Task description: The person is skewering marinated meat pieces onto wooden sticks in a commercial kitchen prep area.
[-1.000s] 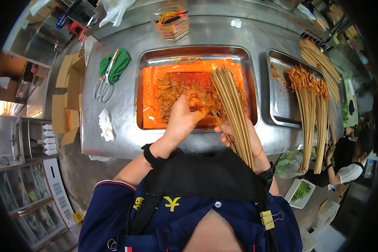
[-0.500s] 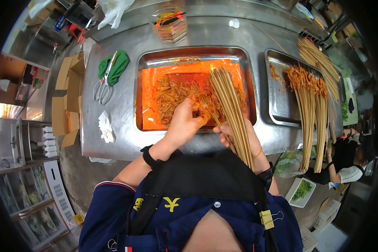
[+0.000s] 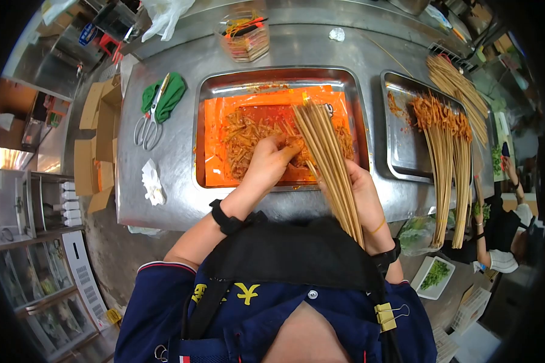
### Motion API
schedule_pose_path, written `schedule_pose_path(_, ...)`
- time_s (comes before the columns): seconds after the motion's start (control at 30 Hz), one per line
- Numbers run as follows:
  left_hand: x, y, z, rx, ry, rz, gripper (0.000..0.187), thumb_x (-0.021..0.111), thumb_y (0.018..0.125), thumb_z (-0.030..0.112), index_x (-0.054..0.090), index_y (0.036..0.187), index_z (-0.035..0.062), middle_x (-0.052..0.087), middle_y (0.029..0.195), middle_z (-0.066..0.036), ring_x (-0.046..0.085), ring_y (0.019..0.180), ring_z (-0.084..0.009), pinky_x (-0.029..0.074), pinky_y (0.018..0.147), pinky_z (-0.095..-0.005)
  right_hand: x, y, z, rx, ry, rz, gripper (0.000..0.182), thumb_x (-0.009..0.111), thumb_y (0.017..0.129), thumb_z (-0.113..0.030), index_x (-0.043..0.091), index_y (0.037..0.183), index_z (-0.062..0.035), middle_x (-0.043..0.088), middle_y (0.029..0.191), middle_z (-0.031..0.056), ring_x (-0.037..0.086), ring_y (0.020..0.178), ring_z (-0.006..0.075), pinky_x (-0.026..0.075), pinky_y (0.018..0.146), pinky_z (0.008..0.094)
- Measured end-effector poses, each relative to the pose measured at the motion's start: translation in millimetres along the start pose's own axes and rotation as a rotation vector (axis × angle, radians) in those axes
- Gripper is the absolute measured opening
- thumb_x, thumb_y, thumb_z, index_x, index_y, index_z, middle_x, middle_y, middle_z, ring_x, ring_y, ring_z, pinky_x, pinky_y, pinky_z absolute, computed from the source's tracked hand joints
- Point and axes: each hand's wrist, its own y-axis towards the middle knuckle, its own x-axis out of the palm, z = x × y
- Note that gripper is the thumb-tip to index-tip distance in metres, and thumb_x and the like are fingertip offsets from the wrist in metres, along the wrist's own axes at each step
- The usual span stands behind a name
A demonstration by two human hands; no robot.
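My right hand [image 3: 364, 189] is wrapped round a thick bundle of bamboo skewers [image 3: 322, 142], tilted with their upper ends over the tray. Beside it, my left hand [image 3: 270, 158] is closed at the fingertips on strips of red-sauced food, right by the skewers' left side; the fingertips are partly hidden in the food. Under both hands lies a heap of oily food strips [image 3: 242, 142] on orange plastic packaging [image 3: 215, 169], inside a deep metal tray [image 3: 201, 109].
On the right, loaded skewers [image 3: 445, 157] rest across a second metal tray [image 3: 399, 163], with loose skewers [image 3: 460, 91] behind. Scissors [image 3: 148, 130] lie on a green cloth [image 3: 172, 97] at left, near a crumpled tissue [image 3: 153, 183]. Another person [image 3: 502, 233] works at far right.
My left hand has moved slightly left and down, closing more over the food. The skewer bundle has shifted a little left at its top, and my right hand has turned with it.
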Motion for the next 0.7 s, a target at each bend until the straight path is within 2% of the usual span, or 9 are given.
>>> schedule_pose_path(0.07, 5.1, 8.8, -7.3, -0.011, 0.070, 0.010, 0.023, 0.056, 0.082, 0.014, 0.059, 0.087, -0.0076, 0.060, 0.071, -0.009, 0.056, 0.061, -0.0136, 0.044, 0.056, -0.0275, -4.8, -0.9, 2.3, 0.151, 0.220, -0.013, 0.022, 0.056, 0.088, -0.017, 0.056, 0.105, -0.0018, 0.063, 0.080, 0.0076, 0.059, 0.060, 0.0097, 0.047, 0.048, 0.0189)
schedule_pose_path(0.13, 8.0, 13.7, -9.4, -0.027, 0.142, -0.034, 0.024, 0.057, 0.085, 0.016, 0.059, 0.094, -0.0060, 0.062, 0.078, -0.006, 0.056, 0.068, -0.0109, 0.045, 0.060, -0.0256, -11.9, 3.3, 9.8, 0.275, 0.507, 0.000, 0.033, 0.051, 0.092, -0.028, 0.054, 0.109, -0.0001, 0.063, 0.081, 0.0099, 0.058, 0.055, 0.0113, 0.048, 0.046, 0.0199)
schedule_pose_path(0.23, 6.4, 27.1, -39.3, 0.041, 0.279, -0.041, 0.023, 0.056, 0.087, 0.017, 0.059, 0.095, -0.0048, 0.061, 0.079, -0.005, 0.055, 0.068, -0.0095, 0.046, 0.059, -0.0249, -16.2, 2.3, 1.9, 0.126, 0.737, -0.173, 0.049, 0.045, 0.092, -0.041, 0.049, 0.115, 0.0014, 0.062, 0.079, 0.0116, 0.059, 0.054, 0.0138, 0.050, 0.045, 0.0217)
schedule_pose_path(0.27, 9.5, 26.6, -35.6, 0.055, 0.279, -0.041, 0.023, 0.056, 0.087, 0.016, 0.059, 0.095, -0.0047, 0.061, 0.078, -0.005, 0.055, 0.067, -0.0095, 0.045, 0.058, -0.0249, -15.2, -1.9, -1.9, 0.146, 0.714, -0.183, 0.047, 0.051, 0.090, -0.033, 0.044, 0.121, 0.0008, 0.061, 0.079, 0.0105, 0.055, 0.050, 0.0110, 0.045, 0.042, 0.0200)
schedule_pose_path(0.37, 12.6, 31.7, -37.1, 0.053, 0.361, -0.032, 0.022, 0.055, 0.087, 0.015, 0.058, 0.096, -0.0048, 0.061, 0.077, -0.005, 0.055, 0.065, -0.0096, 0.045, 0.056, -0.0248, -21.8, -4.4, 0.9, 0.105, 0.480, -0.278, 0.046, 0.055, 0.086, -0.023, 0.042, 0.123, 0.0004, 0.059, 0.079, 0.0092, 0.047, 0.045, 0.0075, 0.038, 0.038, 0.0185)
schedule_pose_path(0.4, 13.3, 31.5, -33.2, 0.044, 0.403, -0.026, 0.022, 0.054, 0.087, 0.015, 0.057, 0.097, -0.0048, 0.061, 0.078, -0.005, 0.055, 0.065, -0.0097, 0.045, 0.055, -0.0246, -22.6, -4.0, 1.0, 0.152, 0.471, -0.239, 0.046, 0.056, 0.082, -0.014, 0.042, 0.123, 0.0003, 0.057, 0.080, 0.0080, 0.041, 0.043, 0.0053, 0.032, 0.037, 0.0180)
schedule_pose_path(0.5, 13.9, 22.3, -19.3, 0.032, 0.332, 0.094, 0.020, 0.053, 0.087, 0.013, 0.057, 0.097, -0.0041, 0.061, 0.081, -0.007, 0.055, 0.069, -0.0098, 0.046, 0.059, -0.0254, -30.0, -0.3, 3.9, 0.175, 0.482, -0.225, 0.043, 0.056, 0.083, -0.016, 0.043, 0.121, -0.0004, 0.056, 0.078, 0.0070, 0.042, 0.044, 0.0052, 0.034, 0.037, 0.0179)
schedule_pose_path(0.6, 7.4, 12.6, -17.5, 0.246, 0.487, 0.155, 0.019, 0.053, 0.087, 0.010, 0.058, 0.100, -0.0022, 0.061, 0.085, -0.006, 0.056, 0.075, -0.0111, 0.047, 0.066, -0.0267, -35.8, 4.8, 4.9, 0.224, 0.457, -0.171, 0.040, 0.055, 0.084, -0.016, 0.044, 0.120, -0.0016, 0.056, 0.077, 0.0061, 0.042, 0.045, 0.0048, 0.034, 0.038, 0.0173)
schedule_pose_path(0.7, 9.8, 1.8, -10.9, 0.272, 0.402, -0.131, 0.021, 0.053, 0.087, 0.008, 0.056, 0.105, -0.0005, 0.061, 0.089, -0.007, 0.057, 0.082, -0.0138, 0.046, 0.072, -0.0277, -41.9, 9.7, 0.5, 0.313, 0.434, -0.149, 0.036, 0.053, 0.085, -0.016, 0.046, 0.118, -0.0026, 0.056, 0.078, 0.0054, 0.042, 0.047, 0.0046, 0.033, 0.038, 0.0165)
